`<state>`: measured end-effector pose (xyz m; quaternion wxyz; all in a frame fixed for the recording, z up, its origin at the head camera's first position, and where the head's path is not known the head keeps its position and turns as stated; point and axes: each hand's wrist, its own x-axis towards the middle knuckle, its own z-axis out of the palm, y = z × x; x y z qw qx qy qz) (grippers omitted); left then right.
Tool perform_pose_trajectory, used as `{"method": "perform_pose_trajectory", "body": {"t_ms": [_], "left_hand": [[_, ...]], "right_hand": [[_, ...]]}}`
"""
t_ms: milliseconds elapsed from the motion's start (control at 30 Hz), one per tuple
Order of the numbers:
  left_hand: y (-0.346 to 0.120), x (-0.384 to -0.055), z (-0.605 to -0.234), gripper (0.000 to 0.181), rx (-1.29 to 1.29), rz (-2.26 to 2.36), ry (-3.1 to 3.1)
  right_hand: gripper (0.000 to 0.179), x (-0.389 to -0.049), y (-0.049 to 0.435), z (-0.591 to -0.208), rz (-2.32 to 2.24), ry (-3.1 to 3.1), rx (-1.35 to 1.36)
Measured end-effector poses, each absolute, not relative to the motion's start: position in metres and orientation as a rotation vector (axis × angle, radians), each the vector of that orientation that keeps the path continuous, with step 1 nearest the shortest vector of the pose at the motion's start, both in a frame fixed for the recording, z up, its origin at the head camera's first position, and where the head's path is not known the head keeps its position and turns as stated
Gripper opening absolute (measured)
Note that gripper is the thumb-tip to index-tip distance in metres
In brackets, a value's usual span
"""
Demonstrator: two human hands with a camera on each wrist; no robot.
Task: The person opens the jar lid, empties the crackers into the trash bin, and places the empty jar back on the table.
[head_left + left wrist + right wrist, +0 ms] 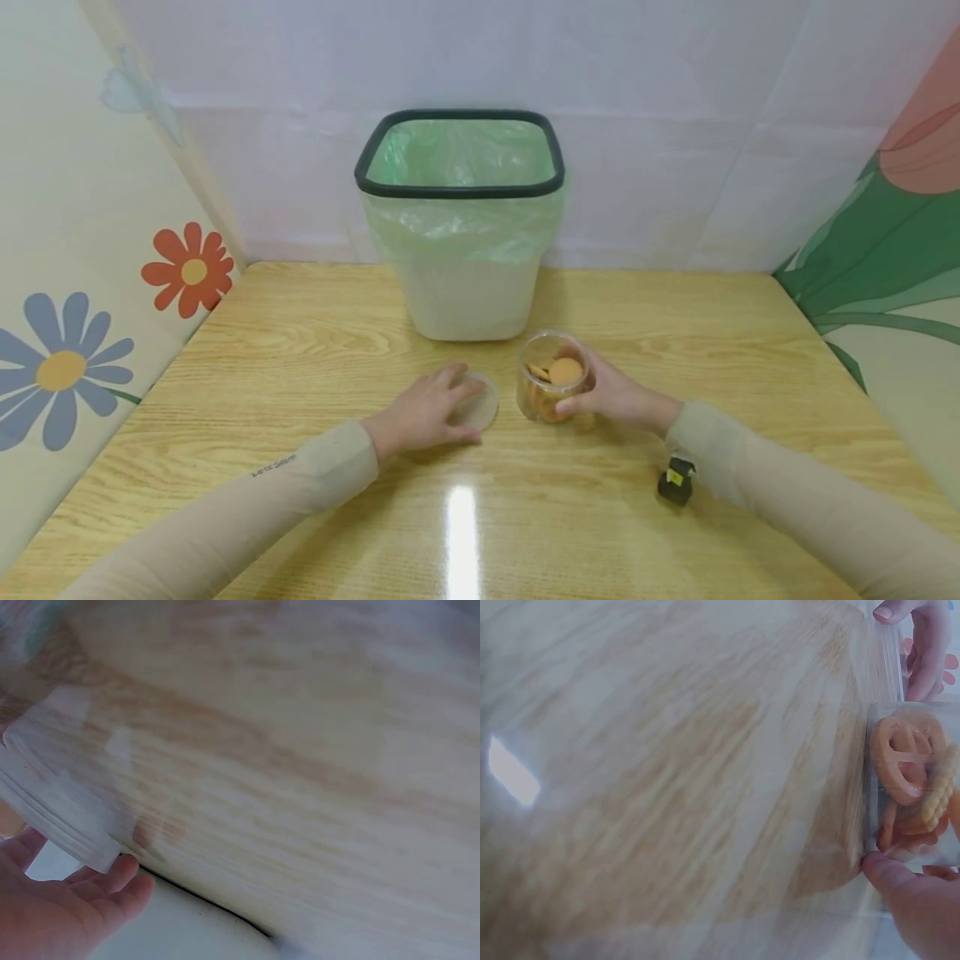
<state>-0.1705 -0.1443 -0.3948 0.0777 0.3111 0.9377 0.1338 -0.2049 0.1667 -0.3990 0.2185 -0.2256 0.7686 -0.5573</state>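
Observation:
A clear round jar [528,398] stands on the table, its top uncovered, with several biscuits [566,372] inside. In the right wrist view a pretzel-shaped biscuit [904,757] shows through its wall. My right hand [611,390] grips the jar from the right, thumb on the near side and fingers behind. To the jar's left, a translucent round lid [483,408] lies low at the table. My left hand [423,410] reaches over it, thumb at the near edge and fingers at the far edge. The left wrist view has fingertips against the rim of the lid [64,806].
A white bin [472,296] with a dark rim [461,192] and a green bag [465,225] stands behind the hands. A small black device [677,481] hangs by the right sleeve. Flower-patterned panels [56,200] flank the wooden table [315,325].

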Motion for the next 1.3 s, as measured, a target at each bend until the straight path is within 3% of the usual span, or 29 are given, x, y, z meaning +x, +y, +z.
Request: {"method": "perform_pose_trajectory", "body": {"t_ms": [367, 733, 933, 1300], "left_hand": [[-0.145, -0.169, -0.394, 0.075, 0.908, 0.400, 2.793], [-0.146, -0.166, -0.391, 0.081, 0.890, 0.415, 2.785], [-0.150, -0.166, -0.393, 0.084, 0.887, 0.474, 2.816], [-0.165, -0.163, -0.390, 0.072, 0.827, 0.576, 2.918]], "right_hand": [[0.097, -0.204, 0.166, -0.398, -1.562, 2.131, -0.627], [0.111, -0.204, 0.165, -0.394, -1.518, 2.168, -0.605], [0.111, -0.204, 0.166, -0.394, -1.551, 2.146, -0.594], [0.097, -0.202, 0.172, -0.393, -1.628, 2.205, -0.556]]}}
